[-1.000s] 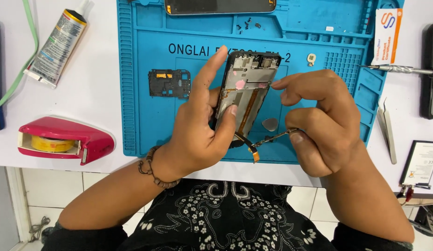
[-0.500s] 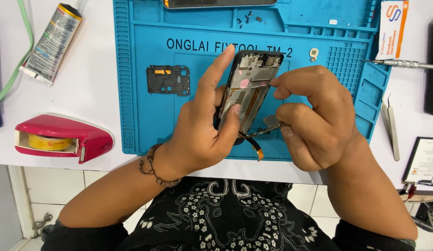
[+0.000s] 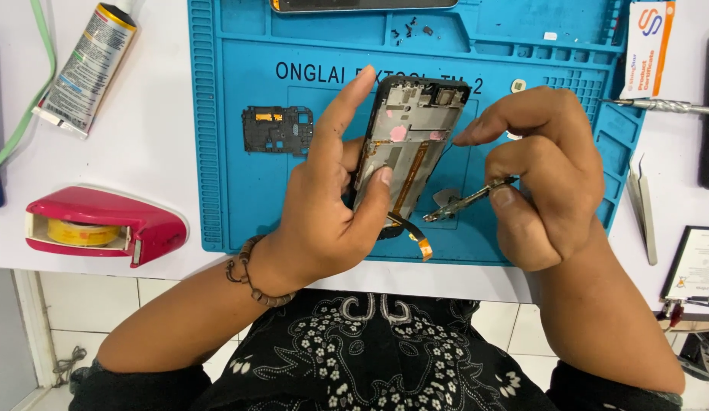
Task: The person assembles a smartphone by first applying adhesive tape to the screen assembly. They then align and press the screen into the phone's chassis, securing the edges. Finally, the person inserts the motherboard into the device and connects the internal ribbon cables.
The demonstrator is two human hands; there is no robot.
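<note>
My left hand (image 3: 324, 205) grips an opened phone frame (image 3: 411, 133), tilted above the blue repair mat (image 3: 233, 152), thumb on its inner face. An orange flex ribbon (image 3: 417, 240) dangles from the frame's lower end. My right hand (image 3: 541, 167) pinches a thin metal tool (image 3: 472, 202) between thumb and fingers; its flat tip points left toward the frame's lower right edge, and the forefinger reaches to the frame's right side.
A small black circuit cover (image 3: 277, 129) lies on the mat left of the phone. A glue tube (image 3: 84, 68) and red tape dispenser (image 3: 99, 224) sit on the white table at left. Tweezers (image 3: 642, 205), a screwdriver (image 3: 659, 106) and a small box (image 3: 648, 38) are at right.
The right hand has drawn slightly away to the right of the frame, still holding the tool. The left hand keeps its grip, and the frame has barely moved.
</note>
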